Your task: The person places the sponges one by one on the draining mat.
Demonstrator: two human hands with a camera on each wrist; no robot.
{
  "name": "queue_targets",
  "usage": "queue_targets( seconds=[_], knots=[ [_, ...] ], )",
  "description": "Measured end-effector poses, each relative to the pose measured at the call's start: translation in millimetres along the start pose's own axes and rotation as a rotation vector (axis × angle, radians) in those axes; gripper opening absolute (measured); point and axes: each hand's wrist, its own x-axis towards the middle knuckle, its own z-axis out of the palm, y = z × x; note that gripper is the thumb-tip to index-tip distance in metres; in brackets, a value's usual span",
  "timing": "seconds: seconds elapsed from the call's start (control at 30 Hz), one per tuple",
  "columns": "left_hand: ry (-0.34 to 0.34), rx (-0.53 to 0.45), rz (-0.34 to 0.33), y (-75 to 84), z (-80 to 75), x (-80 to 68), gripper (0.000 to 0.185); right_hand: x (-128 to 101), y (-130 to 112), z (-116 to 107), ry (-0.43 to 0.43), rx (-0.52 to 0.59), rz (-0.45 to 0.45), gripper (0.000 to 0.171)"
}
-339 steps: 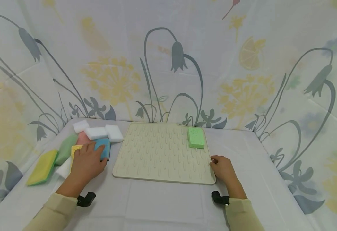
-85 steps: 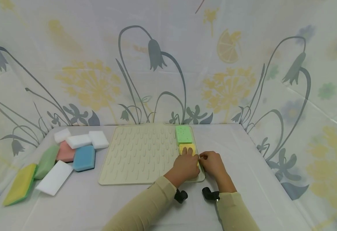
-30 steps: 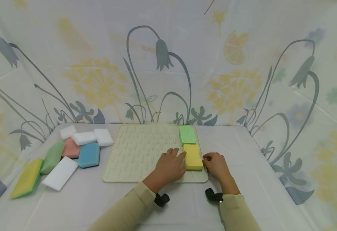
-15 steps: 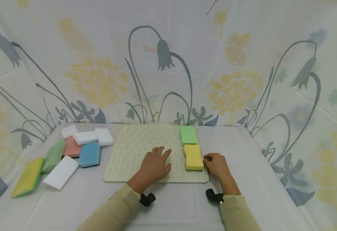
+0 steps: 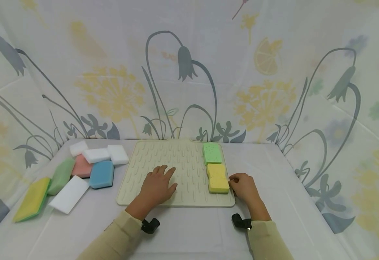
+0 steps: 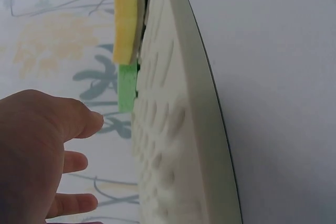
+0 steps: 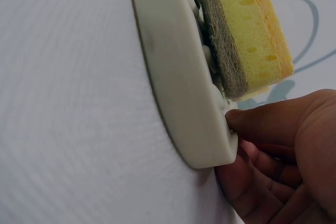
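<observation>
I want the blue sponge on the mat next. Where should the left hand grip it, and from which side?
Probably from above, fingers across the blue sponge on its near-right free corner: it lies flat, its near and right edges look open, while the pink sponge and a white sponge crowd its left and far sides.

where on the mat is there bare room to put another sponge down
The mat is bare across its far-left and middle ribs, between the left hand and the green sponge. Its right strip is crowded: green sponge, then yellow sponge, with the right hand at that edge.
</observation>
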Motion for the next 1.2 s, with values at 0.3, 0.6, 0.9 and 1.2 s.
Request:
queue_targets(
  seconds=[0.3,0.6,0.9,1.2],
  knots=[
    [0.039,0.009,-0.054,-25.0,-2.2,-10.0,0.054,-0.3,-0.1,1.3,-0.001,-0.004,-0.002,0.029],
    [0.048,0.015,-0.113,-48.0,-9.0,-18.6,0.056,0.0,0.5,1.0,0.004,-0.01,0.0,0.029],
    [0.037,-0.014,-0.172,-68.4,-13.7,-23.7,0.057,-0.6,-0.1,1.3,0.01,-0.015,-0.002,0.028],
    [0.044,-0.009,-0.207,-85.0,-17.4,-28.1,0.057,-1.9,-0.6,0.1,0.024,-0.02,-0.025,0.027]
  ],
)
